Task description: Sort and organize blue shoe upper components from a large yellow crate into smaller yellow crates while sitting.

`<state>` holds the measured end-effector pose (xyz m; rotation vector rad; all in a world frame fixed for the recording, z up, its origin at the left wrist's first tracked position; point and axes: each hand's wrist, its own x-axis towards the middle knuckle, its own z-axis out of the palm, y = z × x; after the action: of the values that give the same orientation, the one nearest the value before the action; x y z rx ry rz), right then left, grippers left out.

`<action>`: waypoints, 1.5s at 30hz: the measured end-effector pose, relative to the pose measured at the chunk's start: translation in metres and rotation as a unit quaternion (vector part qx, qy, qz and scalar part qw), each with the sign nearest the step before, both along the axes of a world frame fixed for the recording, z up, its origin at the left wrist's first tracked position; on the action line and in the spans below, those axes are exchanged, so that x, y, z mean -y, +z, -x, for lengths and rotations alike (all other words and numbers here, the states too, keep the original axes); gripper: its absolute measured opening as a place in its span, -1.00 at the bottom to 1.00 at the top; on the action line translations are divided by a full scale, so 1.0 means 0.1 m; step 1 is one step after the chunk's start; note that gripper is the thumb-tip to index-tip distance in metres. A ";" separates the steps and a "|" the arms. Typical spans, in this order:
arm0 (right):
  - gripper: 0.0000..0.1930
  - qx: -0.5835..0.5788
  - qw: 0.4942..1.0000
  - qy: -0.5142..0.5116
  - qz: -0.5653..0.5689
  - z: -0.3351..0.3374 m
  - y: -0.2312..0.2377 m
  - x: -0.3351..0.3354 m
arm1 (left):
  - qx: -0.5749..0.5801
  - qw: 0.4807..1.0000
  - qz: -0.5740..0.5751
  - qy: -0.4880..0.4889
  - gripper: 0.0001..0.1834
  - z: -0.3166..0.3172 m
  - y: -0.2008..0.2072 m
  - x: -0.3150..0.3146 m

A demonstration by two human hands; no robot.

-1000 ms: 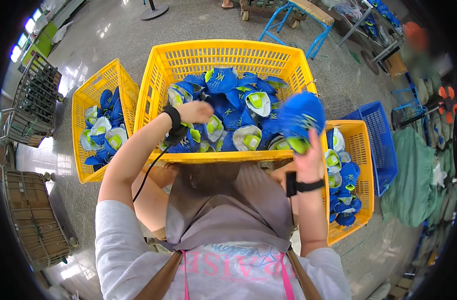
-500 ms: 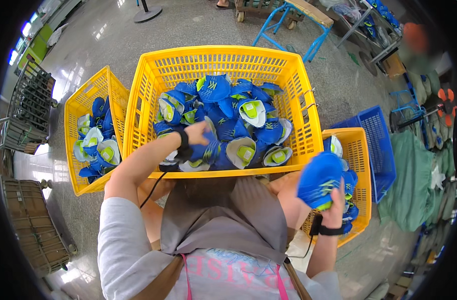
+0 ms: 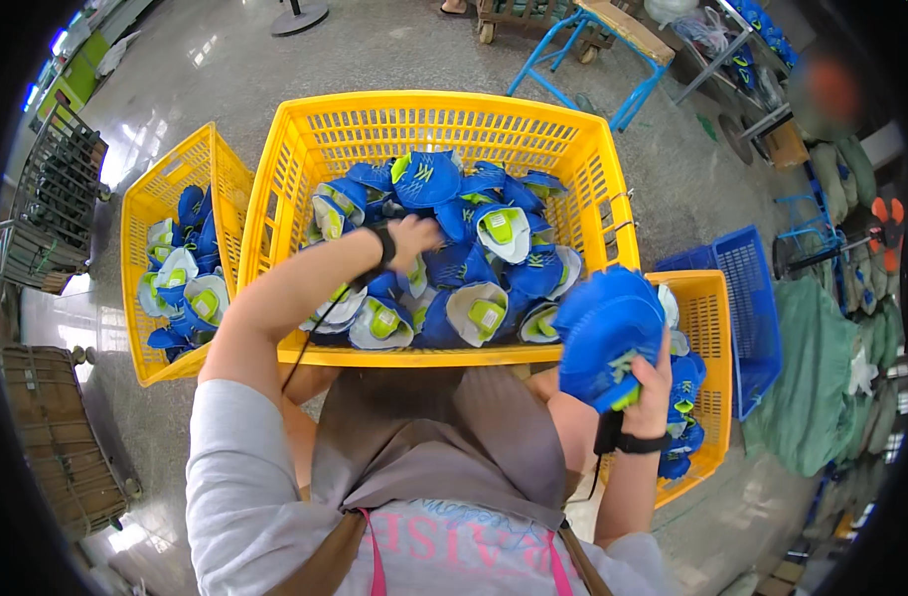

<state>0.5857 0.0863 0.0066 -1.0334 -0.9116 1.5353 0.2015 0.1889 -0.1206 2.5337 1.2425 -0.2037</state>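
A large yellow crate (image 3: 444,102) in front of me holds a heap of blue shoe uppers (image 3: 427,181) with pale linings and lime-green tongues. My left hand (image 3: 411,240) hovers over the middle of the heap or just touches it. Its fingers reach out to the right, apart and with no upper visibly gripped. Over the crate's near right corner, my right hand (image 3: 654,395) is closed on blue shoe uppers (image 3: 610,333), seemingly several layered together, with lime-green edges near the thumb. The fingers behind them are hidden. Each wrist wears a black band.
Smaller yellow crates with more uppers flank the large one, at left (image 3: 141,343) and right (image 3: 714,397). Behind the right one is a blue crate (image 3: 757,298). A blue-legged stool (image 3: 628,35), a wire cart (image 3: 52,189) and green sacks (image 3: 802,368) stand farther off.
My left hand has moved slightly up and right across the heap. My right hand has brought the held uppers leftward and up, nearer the large crate's corner.
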 end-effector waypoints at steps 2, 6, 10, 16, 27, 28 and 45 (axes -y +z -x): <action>-0.19 -0.008 1.000 -0.020 -0.010 -0.18 -0.02 0.15 | -0.156 0.982 -0.071 -0.073 -0.46 0.22 -0.75 0.35; -0.17 -0.027 0.999 -0.021 -0.004 -0.20 -0.01 0.22 | 0.096 0.960 0.036 0.261 -0.54 0.16 -0.79 0.10; -0.17 -0.100 0.991 0.078 0.050 -0.04 0.00 0.14 | 0.518 0.719 0.307 0.346 -0.62 -0.03 0.32 0.01; -0.12 0.023 0.966 0.255 0.025 0.26 -0.21 -0.04 | 0.575 0.717 0.372 0.130 -0.60 -1.11 1.12 0.70; -0.37 0.038 0.964 -0.239 0.112 -2.45 -0.26 0.44 | 0.232 0.949 0.096 0.190 -0.47 -0.52 -0.51 -0.15; -0.37 0.179 0.919 -0.316 0.151 -2.50 -0.23 0.49 | 0.156 0.955 0.148 0.207 -0.27 -0.52 -0.68 -0.09; -0.61 0.112 0.993 0.004 0.035 -0.98 -0.22 -0.11 | 0.122 0.960 0.104 0.229 -0.48 -0.52 -0.95 -0.13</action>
<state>0.6838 0.0978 -0.0153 -1.2729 -1.0216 1.4872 0.2530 0.2022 -0.2154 1.9618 1.5642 0.0802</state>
